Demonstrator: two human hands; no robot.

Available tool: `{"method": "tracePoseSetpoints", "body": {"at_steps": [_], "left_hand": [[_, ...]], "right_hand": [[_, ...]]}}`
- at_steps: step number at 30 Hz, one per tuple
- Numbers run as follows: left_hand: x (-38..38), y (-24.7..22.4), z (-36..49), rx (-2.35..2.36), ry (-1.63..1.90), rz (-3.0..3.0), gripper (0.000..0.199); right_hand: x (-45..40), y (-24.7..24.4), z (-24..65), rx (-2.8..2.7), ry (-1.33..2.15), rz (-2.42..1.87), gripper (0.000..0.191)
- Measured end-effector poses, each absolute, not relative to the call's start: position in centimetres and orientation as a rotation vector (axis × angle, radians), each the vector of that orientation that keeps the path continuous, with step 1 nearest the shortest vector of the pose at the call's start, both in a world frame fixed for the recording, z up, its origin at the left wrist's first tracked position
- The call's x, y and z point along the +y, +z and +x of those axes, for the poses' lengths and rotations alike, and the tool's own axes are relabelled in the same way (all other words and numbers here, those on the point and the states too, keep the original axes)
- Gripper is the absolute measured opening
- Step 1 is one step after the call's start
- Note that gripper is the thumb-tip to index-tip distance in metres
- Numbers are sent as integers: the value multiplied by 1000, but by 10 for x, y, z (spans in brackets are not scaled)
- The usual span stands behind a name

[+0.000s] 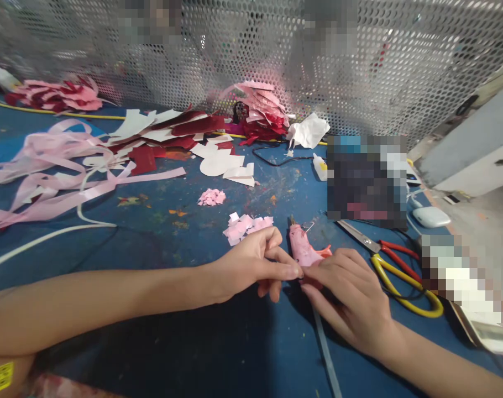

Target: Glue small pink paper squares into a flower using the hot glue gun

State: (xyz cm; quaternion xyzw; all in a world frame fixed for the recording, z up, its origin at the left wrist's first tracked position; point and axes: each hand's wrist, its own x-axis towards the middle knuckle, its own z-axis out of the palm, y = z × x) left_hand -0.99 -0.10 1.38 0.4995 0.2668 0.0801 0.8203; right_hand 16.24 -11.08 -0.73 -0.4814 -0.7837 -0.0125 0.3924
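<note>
Your left hand (251, 260) and right hand (355, 298) meet just on the near side of the glue gun (302, 246), which lies on the desk (243, 354) with its nozzle pointing away from you. Thumb and finger of each hand are drawn close at the tips; whatever sits between them is too small to make out, so I cannot tell whether either is clamped on a scrap. Nor can I tell whether your right hand touches the gun's body.

If the gun is hot, the likeliest trouble is a burn, caused by a knuckle of your left hand drifting onto the nozzle. A tug on the grey strip (326, 354), which runs toward you from near the gun, might swing it round if the two are joined. The loose pink paper squares (241, 228) left of the gun could scatter or stick if your left wrist sweeps them. Right of the gun, the scissors (367, 242) lie partly open, so a careless backward reach could catch a blade.
</note>
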Motion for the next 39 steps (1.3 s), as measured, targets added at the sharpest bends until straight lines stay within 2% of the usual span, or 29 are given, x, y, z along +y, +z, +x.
{"method": "tracePoseSetpoints", "body": {"at_steps": [11,17,26,34,39], "left_hand": [[-3,8,-8,516,190,1075,52],[-7,6,-11,502,215,1136,45],[-19,0,-19,556,314,1343,42],[-22,-2,-31,278,396,1959,4],[-23,-5,-33,101,369,1942,23]], "right_hand": [[-110,-7,160,-1974,13,-1259,13],[-111,-6,159,-1987,-24,-1261,13],[-114,-10,161,-2111,-304,-1264,13],[-110,-13,168,-2044,-287,-1305,13],[-106,-11,172,-1996,-275,-1397,11]]}}
